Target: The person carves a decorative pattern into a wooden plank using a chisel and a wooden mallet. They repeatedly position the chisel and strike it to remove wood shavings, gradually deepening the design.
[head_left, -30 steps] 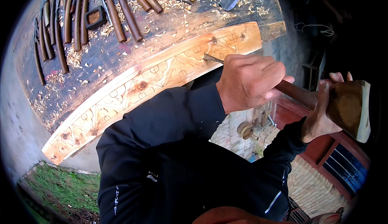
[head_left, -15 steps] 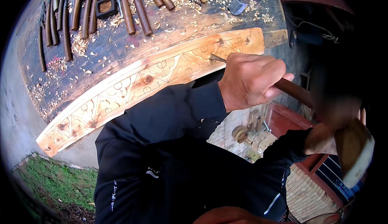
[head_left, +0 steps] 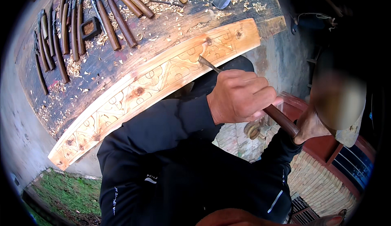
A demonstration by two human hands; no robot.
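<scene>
My left hand [head_left: 243,94] is closed round the brown wooden handle of a carving chisel [head_left: 281,120]. The chisel's metal tip rests on a long pale wooden board [head_left: 138,81] with pencilled curves, triangles and partly cut patterns. At the right, beside the handle's butt end, my right hand [head_left: 308,124] grips a wooden mallet [head_left: 342,105]. Motion smears the mallet's head, and most of that hand's fingers are hidden. Whether mallet and chisel touch, I cannot tell.
Several wooden-handled chisels [head_left: 116,26] lie across the dark worktable [head_left: 102,67] among wood shavings [head_left: 73,67]. A small black box [head_left: 90,28] sits between them. One curved metal piece [head_left: 222,0] lies near the far edge. Grass [head_left: 67,189] shows at lower left.
The mallet in my right hand has moved up and inward, closer to the chisel's butt end. My left hand keeps the chisel tip at about the same spot. The whole view has shifted slightly.
</scene>
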